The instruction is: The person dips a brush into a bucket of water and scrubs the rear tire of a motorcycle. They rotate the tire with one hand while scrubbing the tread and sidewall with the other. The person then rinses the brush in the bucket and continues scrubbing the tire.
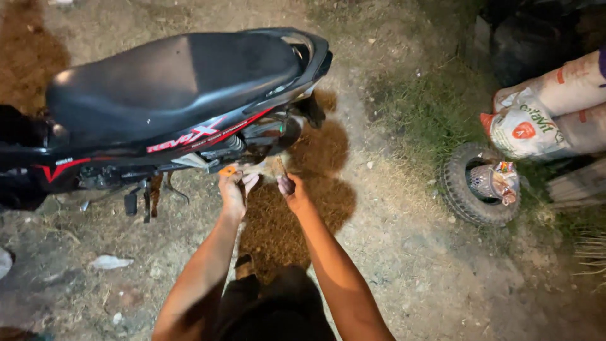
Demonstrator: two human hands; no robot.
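A black motorcycle with red trim stands across the upper left on bare dirt ground; its rear end blocks the view past the hands; its kickstand and footpeg hang below the body at left; a small tyre lies on its side to the right, holding a wire-mesh object, beside white printed sacks; both arms reach forward from below; the left hand pinches a small orange object just under the bodywork; the right hand grips a thin brownish tool, fingers curled.
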